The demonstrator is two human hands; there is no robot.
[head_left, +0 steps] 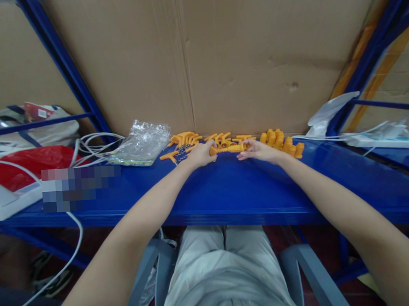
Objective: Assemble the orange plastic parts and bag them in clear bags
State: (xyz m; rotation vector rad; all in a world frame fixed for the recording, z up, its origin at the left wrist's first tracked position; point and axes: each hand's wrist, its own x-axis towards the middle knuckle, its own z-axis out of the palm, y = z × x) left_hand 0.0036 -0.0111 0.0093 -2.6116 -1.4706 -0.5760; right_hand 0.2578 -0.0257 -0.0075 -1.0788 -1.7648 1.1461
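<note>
Both hands meet around a yellow-orange plastic part [234,148] lying lengthwise, low over the blue shelf [234,183]. My left hand [202,155] is closed at its left end, thumb and fingers bent round the plastic. At its right end my right hand [261,151] has its fingers curled against it; the exact grip is partly hidden. Behind the left hand lie several yellow-orange T-shaped handles [186,138] with twisted, dark metal shafts. More yellow-orange pieces [219,137] rest just behind the held part. Several thick, knobbed yellow-orange pieces [276,138] stand to the right of the right hand.
A clear plastic bag [143,140] lies left of the handles, near white cables [98,143]. Further left are a red bag [35,163] and a cloth bag [57,129]. Cardboard [219,59] backs the shelf between blue posts [63,64]. At right sits a white power strip [387,137].
</note>
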